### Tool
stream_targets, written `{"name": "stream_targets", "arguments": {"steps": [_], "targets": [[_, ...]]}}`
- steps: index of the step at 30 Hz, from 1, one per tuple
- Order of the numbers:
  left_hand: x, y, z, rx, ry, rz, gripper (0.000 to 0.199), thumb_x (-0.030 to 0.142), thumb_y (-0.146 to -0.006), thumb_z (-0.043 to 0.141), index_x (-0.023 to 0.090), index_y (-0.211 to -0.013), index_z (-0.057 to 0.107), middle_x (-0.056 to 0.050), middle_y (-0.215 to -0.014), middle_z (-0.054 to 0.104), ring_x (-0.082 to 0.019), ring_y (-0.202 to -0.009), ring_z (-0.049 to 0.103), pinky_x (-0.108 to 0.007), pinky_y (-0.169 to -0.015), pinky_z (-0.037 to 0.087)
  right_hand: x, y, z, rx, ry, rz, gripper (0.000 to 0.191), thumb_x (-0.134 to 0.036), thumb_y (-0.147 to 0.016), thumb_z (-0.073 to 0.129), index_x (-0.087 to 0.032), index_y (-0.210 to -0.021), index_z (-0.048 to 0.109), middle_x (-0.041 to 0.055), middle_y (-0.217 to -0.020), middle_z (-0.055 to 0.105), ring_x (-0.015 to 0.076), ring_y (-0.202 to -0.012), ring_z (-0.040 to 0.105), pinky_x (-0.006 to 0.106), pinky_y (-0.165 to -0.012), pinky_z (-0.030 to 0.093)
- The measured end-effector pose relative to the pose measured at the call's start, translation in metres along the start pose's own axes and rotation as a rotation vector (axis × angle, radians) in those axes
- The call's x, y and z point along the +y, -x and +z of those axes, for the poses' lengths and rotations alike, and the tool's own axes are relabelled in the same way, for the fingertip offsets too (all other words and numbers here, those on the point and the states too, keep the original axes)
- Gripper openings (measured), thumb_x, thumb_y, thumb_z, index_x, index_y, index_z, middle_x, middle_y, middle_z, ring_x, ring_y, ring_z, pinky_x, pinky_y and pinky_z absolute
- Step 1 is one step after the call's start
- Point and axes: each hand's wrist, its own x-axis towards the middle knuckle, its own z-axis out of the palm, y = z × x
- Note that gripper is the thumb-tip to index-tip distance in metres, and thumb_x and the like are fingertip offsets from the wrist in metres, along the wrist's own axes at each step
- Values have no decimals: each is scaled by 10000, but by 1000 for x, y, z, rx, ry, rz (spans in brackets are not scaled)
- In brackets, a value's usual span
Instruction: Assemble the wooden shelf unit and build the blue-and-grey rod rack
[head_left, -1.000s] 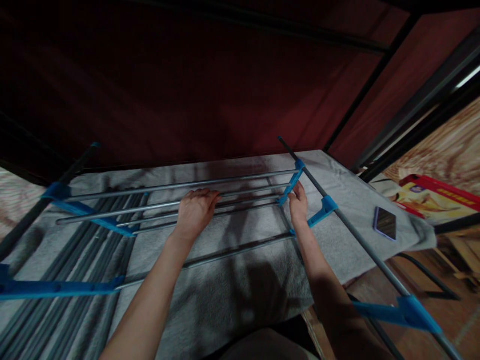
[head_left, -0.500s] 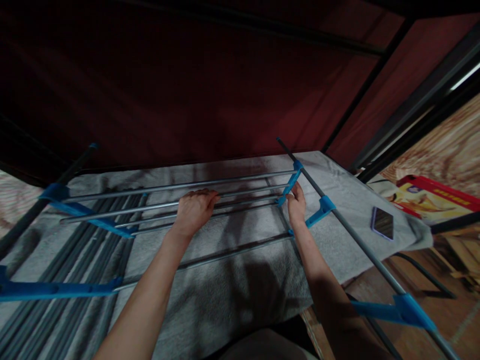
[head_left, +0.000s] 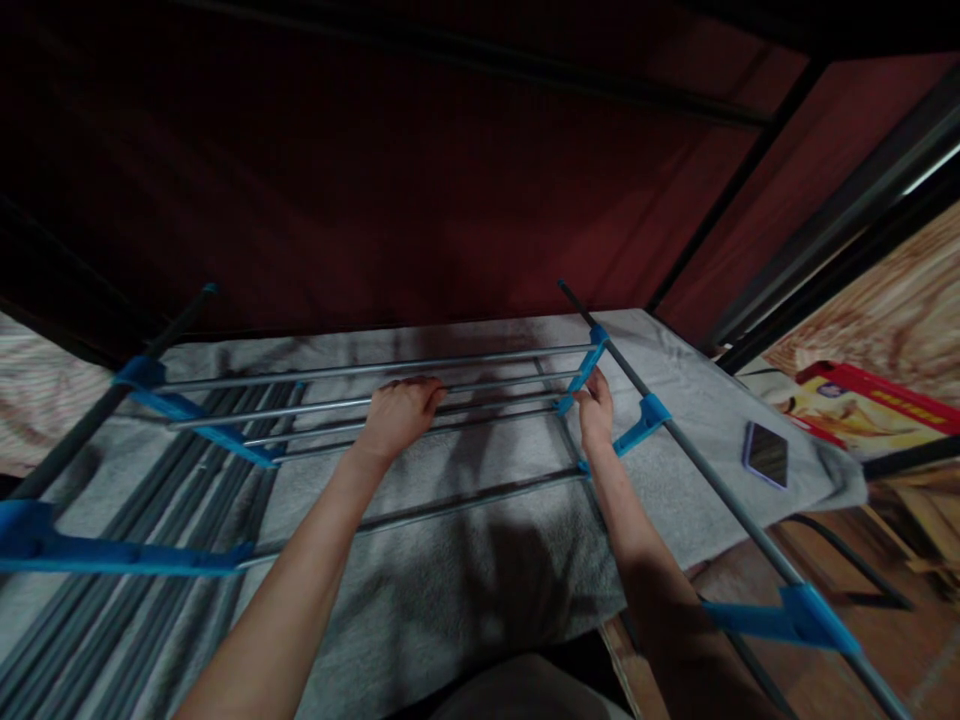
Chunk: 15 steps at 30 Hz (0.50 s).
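A partly built rack of grey metal tubes and blue plastic brackets lies on a cloth-covered table. My left hand (head_left: 405,415) is closed round a metal tube (head_left: 322,406), the second from the back, near its middle. This tube's left end lies across the left blue bracket (head_left: 199,418). At its other end my right hand (head_left: 596,412) grips the right blue bracket (head_left: 579,378), thumb in front and fingers partly hidden behind. Other crossbars, such as the rear one (head_left: 450,361), span the two brackets.
Several loose grey tubes (head_left: 161,540) lie in a bundle on the grey cloth (head_left: 450,570) at left. A phone (head_left: 766,455) and a red and yellow box (head_left: 874,405) are at right. A dark red panel (head_left: 450,220) stands behind the table.
The rack's left side and the held tube's left end have shifted rightward in view. My left hand has moved slightly right with the tube; my right hand stays on the bracket.
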Motion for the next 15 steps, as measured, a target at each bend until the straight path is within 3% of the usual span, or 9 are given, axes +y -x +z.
{"name": "stream_targets", "arguments": {"steps": [4,6,9,12,15], "targets": [[1,9,1,36,-12,89,313,349,-983,459,213,-1132,699,-112,-1035,741,-253,-960,689,-383,-899,457,1,3,0,-29,-3,-14,680,-270,-706,530,-244,-1385,542,75,-1452,553,236,-1324,521,443,-1133,404],[0,15,0,44,-45,108,303,279,-956,517,226,-1215,667,-107,-1066,729,-259,-986,679,-392,-907,438,3,9,1,-16,24,4,694,-283,-720,527,-245,-1412,507,94,-1455,534,257,-1329,512,464,-1116,418],[-6,23,-3,72,-117,81,384,141,-946,466,223,-1283,632,-111,-1086,714,-255,-1001,664,-402,-919,412,3,27,1,33,128,-35,687,-275,-736,533,-230,-1419,475,136,-1433,499,294,-1295,516,512,-1062,452],[-16,33,-5,108,-159,16,388,105,-947,415,195,-1236,658,-131,-1042,702,-268,-999,644,-422,-913,399,-8,52,1,-10,255,-291,627,-243,-777,529,-234,-1403,487,141,-1388,484,299,-1284,500,522,-1045,460],[-24,45,-5,147,-161,-39,366,116,-949,413,181,-1187,683,-143,-1032,689,-286,-1006,616,-442,-912,394,-30,75,10,-160,352,-562,535,-200,-840,483,-240,-1372,525,129,-1339,521,293,-1310,472,533,-1097,411]]}}
